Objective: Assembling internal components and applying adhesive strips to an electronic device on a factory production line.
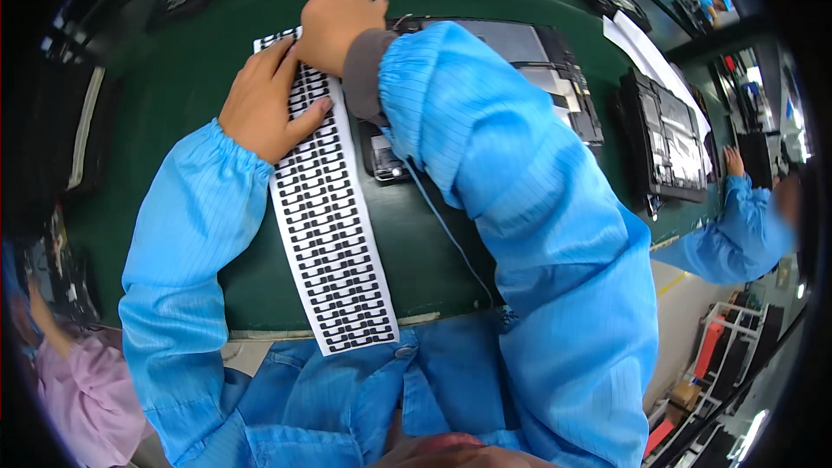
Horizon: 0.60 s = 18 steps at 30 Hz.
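A long white sheet (334, 234) covered in rows of small black die-cut stickers lies lengthwise on the green table, its near end hanging over the front edge. My left hand (267, 108) rests flat on the sheet's far part, thumb spread across the stickers. Beside its fingertips, my right hand (336, 30) is curled closed at the sheet's far end; its fingertips are turned away, so anything pinched there is hidden. Behind my right forearm sits a black laptop-like device (568, 78) with open internals, partly covered by the sleeve. A small black part (386, 160) lies below my right wrist.
A thin blue-grey cord (451, 230) runs from near my right wrist to the table's front edge. To the right stand another black device (666, 139) and white papers (646, 48). Co-workers in a blue sleeve (732, 234) and a pink sleeve (91, 390) are at either side.
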{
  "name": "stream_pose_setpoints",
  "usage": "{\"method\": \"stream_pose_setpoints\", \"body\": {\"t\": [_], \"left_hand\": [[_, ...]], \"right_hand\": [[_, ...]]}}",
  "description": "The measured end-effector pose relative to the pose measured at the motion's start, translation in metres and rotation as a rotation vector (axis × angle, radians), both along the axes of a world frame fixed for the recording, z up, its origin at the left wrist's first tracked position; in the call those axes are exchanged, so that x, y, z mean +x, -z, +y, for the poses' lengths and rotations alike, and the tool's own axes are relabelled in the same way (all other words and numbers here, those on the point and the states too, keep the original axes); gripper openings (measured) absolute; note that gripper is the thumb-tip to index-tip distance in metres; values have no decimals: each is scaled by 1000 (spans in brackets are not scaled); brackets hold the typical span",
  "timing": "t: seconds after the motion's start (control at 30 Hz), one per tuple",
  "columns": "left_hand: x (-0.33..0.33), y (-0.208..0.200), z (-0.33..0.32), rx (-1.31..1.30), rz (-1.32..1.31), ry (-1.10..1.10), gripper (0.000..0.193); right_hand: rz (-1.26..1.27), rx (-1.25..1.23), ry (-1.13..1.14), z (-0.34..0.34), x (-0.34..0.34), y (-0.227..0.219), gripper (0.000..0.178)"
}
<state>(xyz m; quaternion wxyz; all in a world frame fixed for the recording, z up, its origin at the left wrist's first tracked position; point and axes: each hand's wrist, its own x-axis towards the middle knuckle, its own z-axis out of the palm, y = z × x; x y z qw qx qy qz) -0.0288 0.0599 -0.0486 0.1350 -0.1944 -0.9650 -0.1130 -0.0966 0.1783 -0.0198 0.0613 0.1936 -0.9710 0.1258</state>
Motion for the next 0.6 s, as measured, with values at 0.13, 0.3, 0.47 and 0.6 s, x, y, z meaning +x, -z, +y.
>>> {"method": "stream_pose_setpoints", "body": {"t": [0.13,0.3,0.47,0.6], "left_hand": [[3,-4,0,33,-54,10,63],[-5,9,-9,41,53,139,60],[-1,-2,-15,3,12,115,59],[17,-39,3,-60,79,94,55]], "right_hand": [[44,-158,-37,2,-1,-5,22],[-99,-711,-166,80,12,-54,25],[-233,-1069,-186,192,64,-70,20],[-326,-1025,8,235,115,-51,10]]}}
